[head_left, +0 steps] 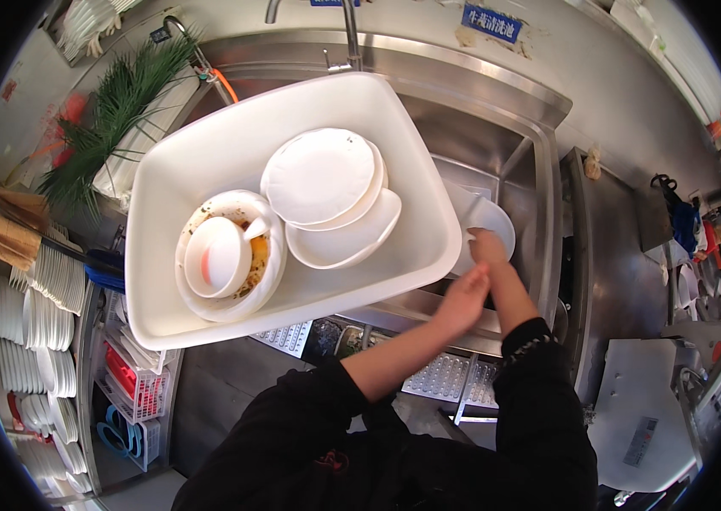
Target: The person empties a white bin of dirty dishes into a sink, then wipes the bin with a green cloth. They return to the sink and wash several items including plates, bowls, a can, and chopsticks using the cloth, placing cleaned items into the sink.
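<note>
Works at a metal sink (pixel 548 187) beside a large white tub (pixel 420 183).
Reaches the right hand (pixel 488 245) to a white bowl (pixel 500 223) in the sink, with grip hard to see; holds the left hand (pixel 464 300) close to the right wrist. Has stacked white plates (pixel 319 175) in the tub, next to a food-stained bowl (pixel 274 277) with a smaller bowl (pixel 217 260) inside.

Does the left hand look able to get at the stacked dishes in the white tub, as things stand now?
Probably yes: the left hand appears near the open white tub; only its rim stands between, and nothing covers the stacked dishes.
</note>
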Motion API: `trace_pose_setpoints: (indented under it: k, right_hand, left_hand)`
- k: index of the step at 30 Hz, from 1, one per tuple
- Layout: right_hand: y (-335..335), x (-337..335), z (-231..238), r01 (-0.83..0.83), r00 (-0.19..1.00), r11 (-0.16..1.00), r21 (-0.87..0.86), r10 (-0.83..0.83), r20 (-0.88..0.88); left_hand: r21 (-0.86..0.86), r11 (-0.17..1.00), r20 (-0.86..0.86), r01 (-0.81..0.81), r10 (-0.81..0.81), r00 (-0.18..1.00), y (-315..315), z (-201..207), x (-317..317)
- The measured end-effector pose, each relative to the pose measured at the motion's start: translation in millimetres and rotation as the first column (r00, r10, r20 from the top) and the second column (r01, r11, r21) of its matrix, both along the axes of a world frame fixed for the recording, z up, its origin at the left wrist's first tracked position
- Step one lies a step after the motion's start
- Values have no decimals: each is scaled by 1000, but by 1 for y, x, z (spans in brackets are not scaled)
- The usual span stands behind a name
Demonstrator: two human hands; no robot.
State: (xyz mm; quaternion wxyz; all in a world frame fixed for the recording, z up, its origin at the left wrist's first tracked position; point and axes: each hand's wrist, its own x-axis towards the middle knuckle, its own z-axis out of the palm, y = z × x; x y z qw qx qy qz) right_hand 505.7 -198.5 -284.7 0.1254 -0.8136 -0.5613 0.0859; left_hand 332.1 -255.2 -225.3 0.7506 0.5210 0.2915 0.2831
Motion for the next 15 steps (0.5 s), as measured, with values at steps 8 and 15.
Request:
trace_pose_setpoints:
  k: [8, 15]
  right_hand:
    - [30, -68, 213, 24, 741, 865, 502, 321, -590]
    - [117, -192, 204, -64, 984, 996, 58, 73, -164]
  left_hand:
    - [588, 804, 167, -86, -17, 986, 39, 178, -113]
    - [772, 635, -521, 38, 597, 611, 262, 148, -216]
